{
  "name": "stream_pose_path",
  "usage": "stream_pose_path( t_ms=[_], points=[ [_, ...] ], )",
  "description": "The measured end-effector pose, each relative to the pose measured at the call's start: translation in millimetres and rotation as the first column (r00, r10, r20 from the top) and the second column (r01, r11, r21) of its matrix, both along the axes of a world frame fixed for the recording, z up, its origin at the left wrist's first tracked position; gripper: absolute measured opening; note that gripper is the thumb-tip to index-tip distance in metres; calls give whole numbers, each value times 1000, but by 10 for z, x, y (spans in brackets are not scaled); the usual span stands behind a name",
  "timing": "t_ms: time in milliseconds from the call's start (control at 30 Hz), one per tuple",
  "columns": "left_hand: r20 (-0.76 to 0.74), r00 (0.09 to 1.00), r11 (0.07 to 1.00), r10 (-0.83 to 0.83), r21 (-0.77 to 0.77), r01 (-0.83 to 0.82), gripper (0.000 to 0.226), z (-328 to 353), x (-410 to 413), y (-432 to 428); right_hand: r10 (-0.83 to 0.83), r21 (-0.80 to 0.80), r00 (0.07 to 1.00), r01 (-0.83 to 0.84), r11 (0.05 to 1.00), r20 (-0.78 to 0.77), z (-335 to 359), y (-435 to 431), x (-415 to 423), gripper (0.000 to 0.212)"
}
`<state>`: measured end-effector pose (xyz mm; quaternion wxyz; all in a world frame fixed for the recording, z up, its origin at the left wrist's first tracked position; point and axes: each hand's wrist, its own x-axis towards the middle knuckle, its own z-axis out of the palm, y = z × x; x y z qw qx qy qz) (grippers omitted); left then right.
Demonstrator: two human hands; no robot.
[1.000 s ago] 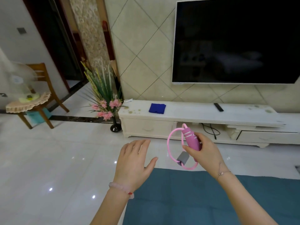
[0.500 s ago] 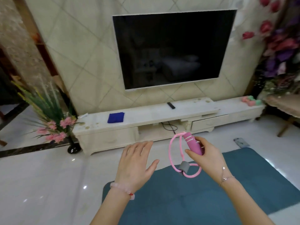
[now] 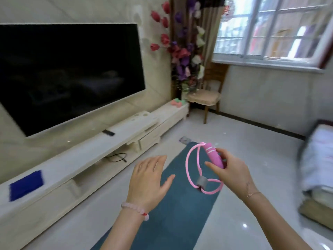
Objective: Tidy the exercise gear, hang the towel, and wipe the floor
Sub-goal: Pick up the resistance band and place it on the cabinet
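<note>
My right hand (image 3: pixel 228 173) grips the pink handles of a pink resistance band (image 3: pixel 213 156); its pink loops and grey centre piece (image 3: pixel 202 181) hang below the fingers. My left hand (image 3: pixel 149 179) floats open, palm down, to the left of the band and apart from it. Both hands are above a teal exercise mat (image 3: pixel 171 213) lying on the pale tiled floor. A folded blue towel (image 3: pixel 26 184) rests on the left part of the white TV cabinet (image 3: pixel 111 141). Pink and green dumbbells (image 3: pixel 177 101) sit at the cabinet's far end.
A large dark TV (image 3: pixel 68 73) hangs above the cabinet, with a remote (image 3: pixel 108 132) under it. A chair (image 3: pixel 205 98) with artificial flowers (image 3: pixel 182 51) stands in the far corner under a window. A bed or sofa edge (image 3: pixel 317 159) lies at right. A small flat object (image 3: pixel 184 139) lies past the mat.
The view has swung to the right, bringing the window, corner chair and bed edge into sight. Both hands keep much the same pose, the right one still holding the band.
</note>
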<state>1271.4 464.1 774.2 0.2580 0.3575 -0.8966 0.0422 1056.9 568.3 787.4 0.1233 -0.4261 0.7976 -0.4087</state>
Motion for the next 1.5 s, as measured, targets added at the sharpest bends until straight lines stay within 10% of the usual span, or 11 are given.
stream_pose_path(
  t_ms=[567,1500],
  points=[
    [-15,873,872,-487,56,487,55,-254,-1599,33,-433,52,900,436,899,-59,-191,888,-860,43],
    [46,811,812,-583,1,583,56,-374,-6506,-901,-565,69,824,563,824,30,-378,174,-5454,40]
  ],
)
